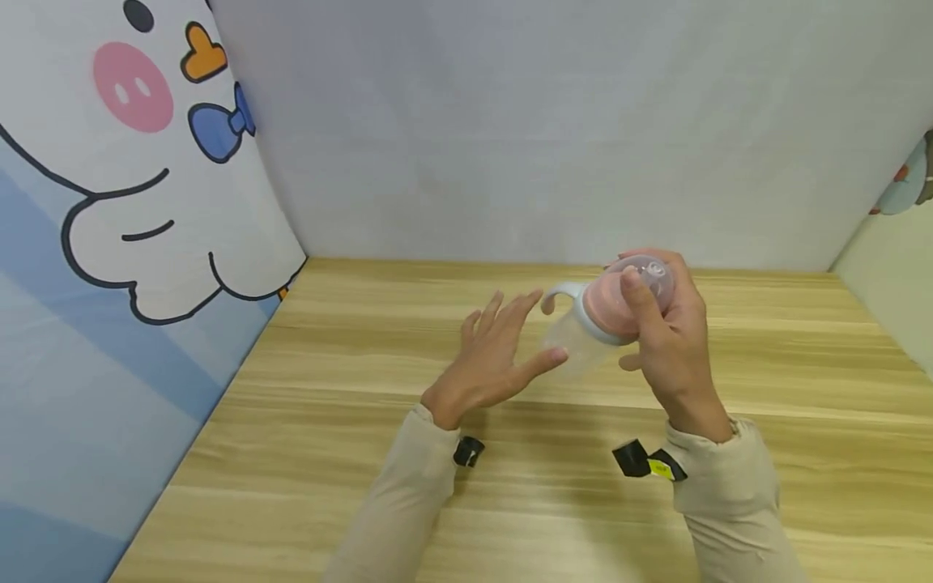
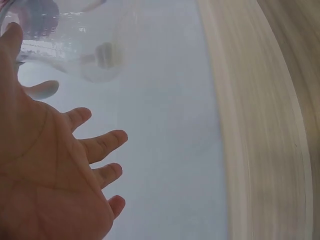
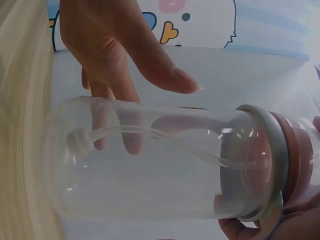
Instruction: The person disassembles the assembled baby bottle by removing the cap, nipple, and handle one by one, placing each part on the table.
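A clear baby bottle (image 1: 572,344) with a pink collar, a translucent cap and pale blue handles (image 1: 561,293) is tilted above the table. My right hand (image 1: 678,340) grips it round the collar and cap, thumb on top. Beside the bottle's body, my left hand (image 1: 488,360) has its fingers spread and its thumb extended towards the clear wall; whether they touch cannot be told. In the right wrist view a thin straw (image 3: 150,131) with a weighted end (image 3: 79,141) runs inside the bottle. The left wrist view shows the open palm (image 2: 55,165), the bottle at upper left.
Beneath the hands lies a wood-grain table (image 1: 328,453). A pale grey-white backdrop (image 1: 510,138) stands along its far edge, and a cartoon-printed cloth (image 1: 160,186) hangs at the left. Each sleeve cuff carries a small black device (image 1: 469,451).
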A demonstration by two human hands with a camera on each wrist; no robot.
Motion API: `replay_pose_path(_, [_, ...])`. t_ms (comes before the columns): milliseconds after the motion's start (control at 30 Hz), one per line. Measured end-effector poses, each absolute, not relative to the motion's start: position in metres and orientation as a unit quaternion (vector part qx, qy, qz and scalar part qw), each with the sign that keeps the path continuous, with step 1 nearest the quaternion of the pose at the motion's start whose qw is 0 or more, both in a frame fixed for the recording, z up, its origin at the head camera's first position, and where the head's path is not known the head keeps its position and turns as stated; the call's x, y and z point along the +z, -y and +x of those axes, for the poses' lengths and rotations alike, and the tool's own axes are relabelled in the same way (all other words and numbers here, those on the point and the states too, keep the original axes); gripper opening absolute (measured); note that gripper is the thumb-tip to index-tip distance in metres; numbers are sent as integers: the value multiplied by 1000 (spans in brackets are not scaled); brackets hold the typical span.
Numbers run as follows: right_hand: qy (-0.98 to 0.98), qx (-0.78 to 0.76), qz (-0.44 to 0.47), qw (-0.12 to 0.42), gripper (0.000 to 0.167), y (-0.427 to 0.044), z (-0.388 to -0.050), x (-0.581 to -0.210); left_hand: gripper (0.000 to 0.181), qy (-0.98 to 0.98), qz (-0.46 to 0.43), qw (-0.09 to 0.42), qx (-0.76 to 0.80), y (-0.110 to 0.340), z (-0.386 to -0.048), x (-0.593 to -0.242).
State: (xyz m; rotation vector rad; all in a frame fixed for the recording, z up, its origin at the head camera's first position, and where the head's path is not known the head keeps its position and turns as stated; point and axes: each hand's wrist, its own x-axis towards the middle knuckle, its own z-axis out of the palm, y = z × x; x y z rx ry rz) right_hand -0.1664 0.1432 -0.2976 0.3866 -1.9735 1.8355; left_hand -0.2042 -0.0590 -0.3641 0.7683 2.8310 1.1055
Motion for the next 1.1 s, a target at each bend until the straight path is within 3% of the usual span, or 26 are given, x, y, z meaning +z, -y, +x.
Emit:
replay_pose_path(333, [658, 687, 257, 169, 25, -140, -164, -297, 127, -863, 289, 17, 414, 59, -209, -358])
replay_pose_path(467, [641, 704, 277, 131, 28, -137, -161, -297, 121, -811, 348, 17, 470, 61, -208, -357])
replay_pose_path(600, [626, 713, 296, 109, 30, -134, -161, -298, 115, -740, 402, 49, 537, 63, -207, -357])
replay_pose_path(833, [608, 717, 330, 84, 29, -135, -166, -300, 120, -698, 420, 60, 577, 61, -209, -357])
replay_pose_path(1100, [613, 719, 311, 97, 30, -130, -163, -301, 104, -669, 447, 89, 588, 59, -205, -355])
